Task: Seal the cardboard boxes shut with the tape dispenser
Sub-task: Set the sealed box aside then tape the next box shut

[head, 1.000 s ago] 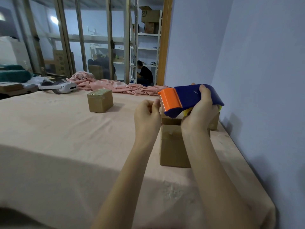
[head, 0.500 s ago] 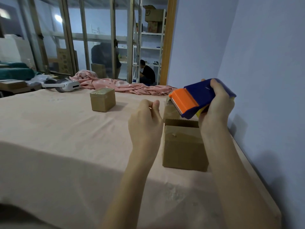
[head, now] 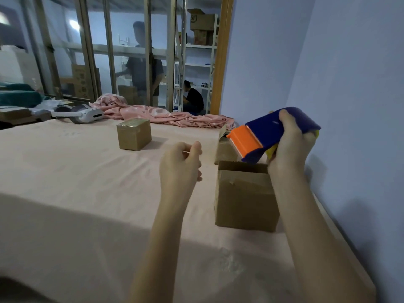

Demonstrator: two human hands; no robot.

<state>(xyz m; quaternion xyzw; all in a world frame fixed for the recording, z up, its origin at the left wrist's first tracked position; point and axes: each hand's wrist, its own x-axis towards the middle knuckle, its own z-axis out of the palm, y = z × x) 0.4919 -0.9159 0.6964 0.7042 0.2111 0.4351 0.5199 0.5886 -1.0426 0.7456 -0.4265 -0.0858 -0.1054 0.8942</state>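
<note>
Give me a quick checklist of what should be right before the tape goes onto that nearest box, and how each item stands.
1. Tape dispenser firmly held by the right hand: ok.
2. Dispenser over the nearest box: ok.
3. Box flaps closed flat: cannot tell, the top faces away.
4. Left hand steadying the box: not ok, it hovers beside it, holding nothing.
5. Tape end pulled out and ready: cannot tell.

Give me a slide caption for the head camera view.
Right hand holds tape dispenser above open cardboard box; left hand hovers beside it.
</note>
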